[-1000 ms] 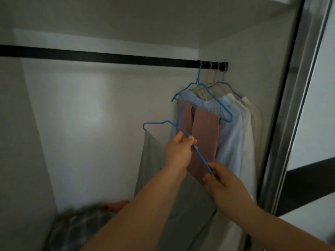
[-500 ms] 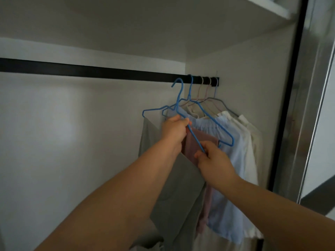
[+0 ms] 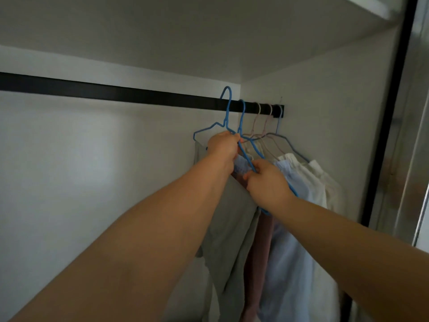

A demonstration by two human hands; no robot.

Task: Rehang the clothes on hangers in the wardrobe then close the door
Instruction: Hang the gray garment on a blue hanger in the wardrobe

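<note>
A: Hanger's up. Blue wire hanger [image 3: 226, 112] with the grey-green garment [image 3: 228, 219] was well below the black rail [image 3: 116, 94] 1 s ago; now its hook tip sits at rail height, just left of the 4 hangers already on the rail.

B: Seated on the rail?

A: Can't tell. Hook overlaps the rail's front face, but whether it's over the top isn't visible. My read: last bit of the hang step for this piece.

B: Hands?

A: Left hand [image 3: 224, 147] is fingers-curled around the hanger's neck and shoulder wire, just below the rail, arm stretched up. Right hand [image 3: 267, 182] pinches the hanger's lower sloping wire, below and right of the left, also extended.

B: Rest of the rail?

A: Light blue garment [image 3: 294, 228], pink garment [image 3: 260, 247] and white garment [image 3: 311, 175] hang at the rail's right end. Door frame [image 3: 383, 135] is right of the rail; door not yet closed.

B: So?

A: Likely drop the hook, let go, then the door.
</note>
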